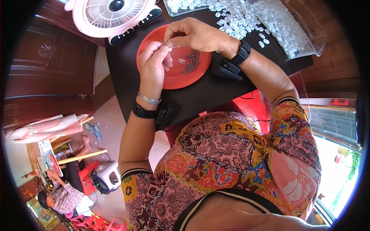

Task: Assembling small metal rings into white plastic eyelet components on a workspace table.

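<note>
Over a round red plate (181, 82) my two hands meet, fingertips close together. My left hand (155, 59) pinches a small white piece (169, 49) between thumb and forefinger. Just above it, my right hand (192, 35) is closed in a pinch, its fingertips near the same piece; anything inside them is too small to make out. On the plate lie many small grey metal pieces (191, 63), like screws or pins, in a loose heap. Beside them sits one small white part with holes (181, 61).
Loose white oval plastic pieces (235, 27) spread across the dark table (127, 77) at the back, beside a clear tray (318, 46) full of them. A pink fan (79, 19) stands at the back left. A seated person (65, 196) is at the lower left.
</note>
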{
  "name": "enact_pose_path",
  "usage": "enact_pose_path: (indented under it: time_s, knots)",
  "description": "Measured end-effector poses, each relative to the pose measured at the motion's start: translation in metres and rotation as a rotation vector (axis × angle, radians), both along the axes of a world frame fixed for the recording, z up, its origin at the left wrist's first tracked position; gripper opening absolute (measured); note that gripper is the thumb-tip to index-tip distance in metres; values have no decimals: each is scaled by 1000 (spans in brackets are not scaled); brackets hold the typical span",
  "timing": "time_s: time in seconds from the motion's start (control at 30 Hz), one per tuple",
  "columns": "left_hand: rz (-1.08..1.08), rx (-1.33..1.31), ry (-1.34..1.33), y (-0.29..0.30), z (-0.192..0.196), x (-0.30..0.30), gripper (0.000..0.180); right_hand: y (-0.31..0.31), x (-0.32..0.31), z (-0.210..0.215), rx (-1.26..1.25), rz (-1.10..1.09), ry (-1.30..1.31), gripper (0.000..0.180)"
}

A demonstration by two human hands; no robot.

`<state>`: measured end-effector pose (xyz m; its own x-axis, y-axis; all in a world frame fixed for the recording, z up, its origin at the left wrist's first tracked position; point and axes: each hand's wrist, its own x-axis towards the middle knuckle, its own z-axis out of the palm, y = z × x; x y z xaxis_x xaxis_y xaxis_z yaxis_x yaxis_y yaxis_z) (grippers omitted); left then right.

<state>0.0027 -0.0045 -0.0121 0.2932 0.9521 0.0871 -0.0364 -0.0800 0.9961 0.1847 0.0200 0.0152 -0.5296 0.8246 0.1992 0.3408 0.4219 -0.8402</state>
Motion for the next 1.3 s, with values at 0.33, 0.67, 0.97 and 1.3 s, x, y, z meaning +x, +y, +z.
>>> enact_pose_path:
  time_s: [0.33,0.67,0.97,1.3]
  knots:
    - [-75,-18,-151,-3,10,1,16,-2,3,6,-28,17,166,18]
    - [43,2,-171,1,7,-4,17,20,8,-26,581,-91,-628,12]
    - [31,-15,-136,1,10,0,18,20,4,-32,659,-83,-705,14]
    - [48,-73,-188,-3,10,-2,18,-3,-3,6,80,-67,166,11]
